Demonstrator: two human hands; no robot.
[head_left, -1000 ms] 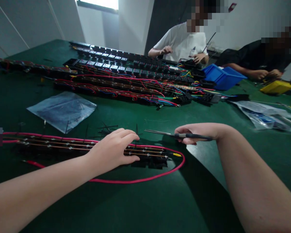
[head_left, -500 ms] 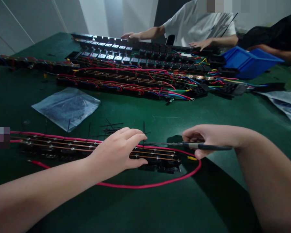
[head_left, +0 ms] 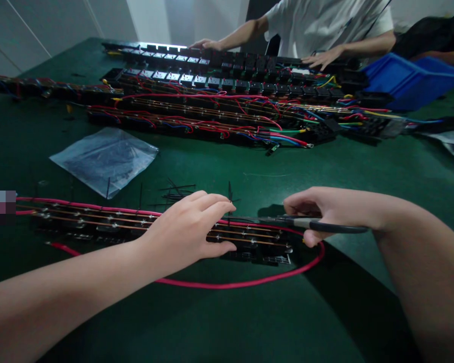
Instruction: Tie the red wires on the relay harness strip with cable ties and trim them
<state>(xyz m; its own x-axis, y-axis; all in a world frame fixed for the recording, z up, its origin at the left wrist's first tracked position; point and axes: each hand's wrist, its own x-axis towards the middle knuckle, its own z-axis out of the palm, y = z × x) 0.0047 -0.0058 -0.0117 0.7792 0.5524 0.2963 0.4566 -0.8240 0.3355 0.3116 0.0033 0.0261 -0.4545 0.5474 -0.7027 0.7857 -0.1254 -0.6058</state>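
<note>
You are working over a long black strip (head_left: 109, 225) that is lying on the near part of the green table (head_left: 212, 327), stretching from the left to just short of your right hand (head_left: 318, 209). Its blocky dark body is carrying parallel copper-coloured rods (head_left: 267, 242), dotted with shiny silver joints. A thick red cable (head_left: 227, 286) is running along the far edge, looping round the right end and coming back on the near side.

Your left hand (head_left: 191, 222) is resting across the strip, half open, thumb and fingers spreading apart over it; whether the fingertips are pinching anything, I cannot tell. Beside them a thin black cable tie (head_left: 230, 194) is standing up. Your right hand is closing round a slim dark-handled tool (head_left: 306, 223), whose narrow end is pointing left at that tie; contact is unclear.

Loose black ties (head_left: 174, 194) are lying just beyond your left hand, near a clear bag (head_left: 106, 159). Farther off, wired assemblies (head_left: 196, 118) are lying in rows.
</note>
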